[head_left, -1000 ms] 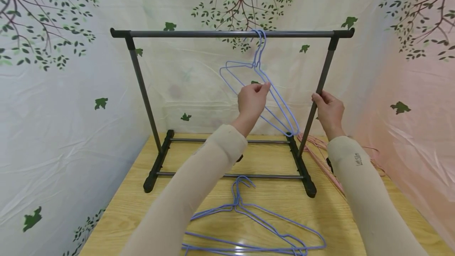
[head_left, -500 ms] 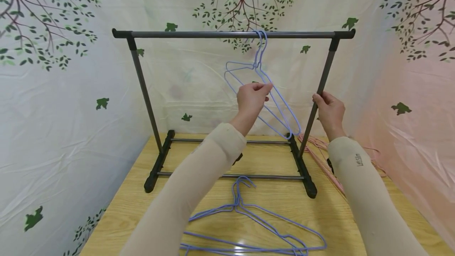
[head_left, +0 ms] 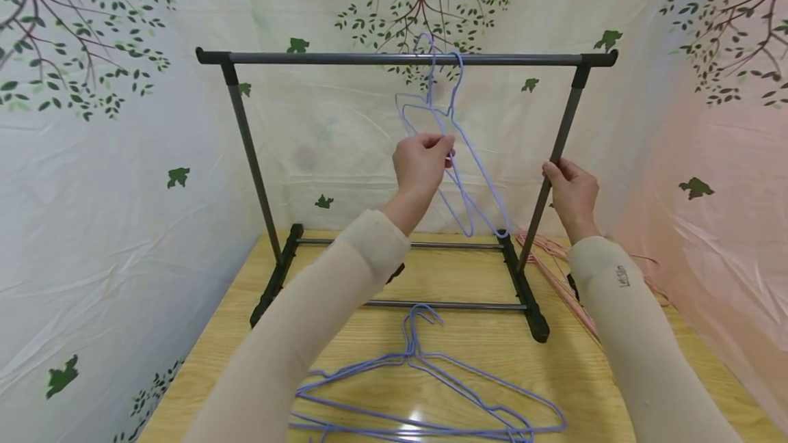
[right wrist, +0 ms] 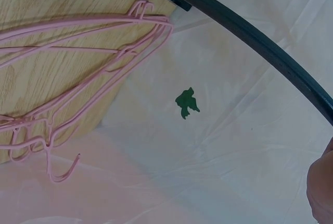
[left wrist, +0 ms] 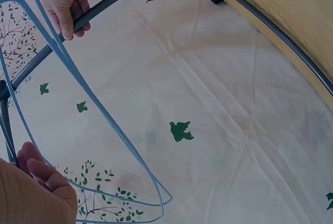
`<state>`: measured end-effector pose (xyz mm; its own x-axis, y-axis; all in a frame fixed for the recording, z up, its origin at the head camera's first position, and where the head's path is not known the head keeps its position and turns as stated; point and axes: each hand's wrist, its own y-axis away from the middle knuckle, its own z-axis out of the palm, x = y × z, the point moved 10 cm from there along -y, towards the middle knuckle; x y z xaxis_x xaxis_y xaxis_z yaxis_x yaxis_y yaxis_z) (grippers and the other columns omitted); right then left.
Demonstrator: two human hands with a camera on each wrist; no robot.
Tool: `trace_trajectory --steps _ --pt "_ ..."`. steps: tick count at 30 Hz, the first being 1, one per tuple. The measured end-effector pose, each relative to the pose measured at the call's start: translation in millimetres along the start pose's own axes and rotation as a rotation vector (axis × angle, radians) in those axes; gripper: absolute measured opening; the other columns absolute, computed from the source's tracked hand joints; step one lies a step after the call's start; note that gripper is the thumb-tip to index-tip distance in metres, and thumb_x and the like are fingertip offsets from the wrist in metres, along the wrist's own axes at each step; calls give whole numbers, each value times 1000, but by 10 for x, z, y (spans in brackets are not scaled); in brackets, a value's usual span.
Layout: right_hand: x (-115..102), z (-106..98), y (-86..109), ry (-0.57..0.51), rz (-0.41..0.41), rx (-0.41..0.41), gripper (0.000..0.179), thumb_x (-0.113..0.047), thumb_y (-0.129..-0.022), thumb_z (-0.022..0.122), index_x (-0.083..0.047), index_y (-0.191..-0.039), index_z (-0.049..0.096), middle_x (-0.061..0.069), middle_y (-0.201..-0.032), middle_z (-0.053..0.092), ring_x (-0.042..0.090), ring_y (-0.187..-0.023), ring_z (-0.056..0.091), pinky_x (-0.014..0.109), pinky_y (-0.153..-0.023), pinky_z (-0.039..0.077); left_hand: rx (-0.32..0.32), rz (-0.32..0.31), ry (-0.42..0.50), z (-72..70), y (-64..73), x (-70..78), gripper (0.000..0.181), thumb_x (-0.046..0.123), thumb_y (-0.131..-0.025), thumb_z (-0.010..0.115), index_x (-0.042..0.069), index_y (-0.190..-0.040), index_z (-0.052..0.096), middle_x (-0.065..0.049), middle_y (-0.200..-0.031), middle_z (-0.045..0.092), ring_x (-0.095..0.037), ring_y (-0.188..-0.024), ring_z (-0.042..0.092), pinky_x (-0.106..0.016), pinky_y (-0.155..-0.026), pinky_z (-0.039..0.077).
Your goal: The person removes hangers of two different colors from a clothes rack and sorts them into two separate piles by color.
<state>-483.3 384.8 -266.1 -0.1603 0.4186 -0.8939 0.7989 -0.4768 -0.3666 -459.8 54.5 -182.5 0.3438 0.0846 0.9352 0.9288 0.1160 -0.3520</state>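
Note:
My left hand pinches the slanting arm of a blue wire hanger, whose hook stands above the top bar of a dark clothes rack. Just to its right, a second blue hanger hangs from the bar by its hook. In the left wrist view, both hangers' frames overlap beside the left hand. My right hand grips the rack's right post. Only a sliver of the right hand shows in the right wrist view, by the curved-looking post.
Several blue hangers lie stacked on the wooden table in front of the rack, partly behind my left sleeve. Pink hangers lie right of the rack, by the table's edge. Printed cloth encloses the table.
The left hand has moved slightly left and up with one blue hanger. That hanger's hook has risen off the bar, apart from the other hanger. The right hand stays on the post.

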Motion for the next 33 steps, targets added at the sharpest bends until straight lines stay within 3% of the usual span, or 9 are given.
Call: trace_trajectory --steps 6,17,25,33 --pt "0 -6 8 -3 13 -6 51 -48 -95 61 -10 -129 67 -9 -103 71 6 -100 60 17 -77 46 16 46 6 -183 69 29 16 14 -93 71 -1 -96 77 -8 -80 73 -13 -63 66 -22 -62 54" --pt "3 14 1 -20 28 -13 52 -49 -95 62 -11 -129 68 -10 -103 70 7 -102 59 20 -80 45 -5 112 -29 -597 189 -66 17 18 -95 69 2 -97 76 -7 -85 73 -16 -73 67 -26 -71 56" --pt "15 17 3 -14 35 -27 55 -50 -95 61 -10 -131 66 -6 -107 70 9 -106 59 27 -90 46 46 136 -71 -960 236 -251 17 16 -95 70 0 -98 77 -9 -83 73 -14 -70 65 -26 -67 54" --pt "20 19 -2 -11 38 -28 54 -49 -95 60 -9 -132 66 -5 -109 70 9 -107 59 29 -93 46 65 94 -145 -1327 244 -544 20 13 -98 65 -3 -104 75 -14 -87 72 -21 -73 68 -29 -69 56"
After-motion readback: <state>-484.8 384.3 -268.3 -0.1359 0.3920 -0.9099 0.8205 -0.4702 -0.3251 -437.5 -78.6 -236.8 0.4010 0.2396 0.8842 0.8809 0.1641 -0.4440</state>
